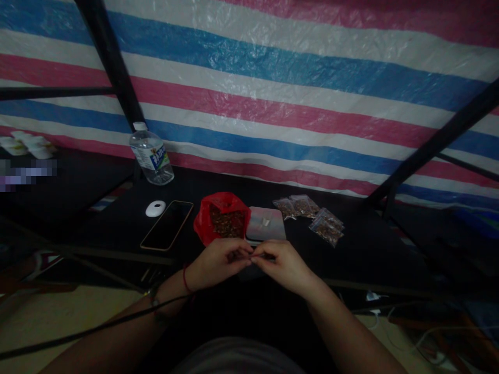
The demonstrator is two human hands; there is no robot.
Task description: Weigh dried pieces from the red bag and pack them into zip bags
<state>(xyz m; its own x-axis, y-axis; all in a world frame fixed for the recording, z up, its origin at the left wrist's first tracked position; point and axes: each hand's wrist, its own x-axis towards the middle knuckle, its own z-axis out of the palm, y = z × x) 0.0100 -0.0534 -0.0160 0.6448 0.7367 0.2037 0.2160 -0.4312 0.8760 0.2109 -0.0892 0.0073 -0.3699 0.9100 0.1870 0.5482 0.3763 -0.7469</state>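
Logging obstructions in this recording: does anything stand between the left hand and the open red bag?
Nothing visible does: the left hand is just in front of the red bag; the silver-topped device lies to the bag's right.

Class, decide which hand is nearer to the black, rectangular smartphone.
Left. The left hand is to the right of the black, rectangular smartphone, toward the person; the right hand is farther right.

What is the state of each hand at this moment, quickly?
Left hand: closed, fingertips pinching a thin item, perhaps a small bag; too dim to be sure.
Right hand: closed, pinching the same item.
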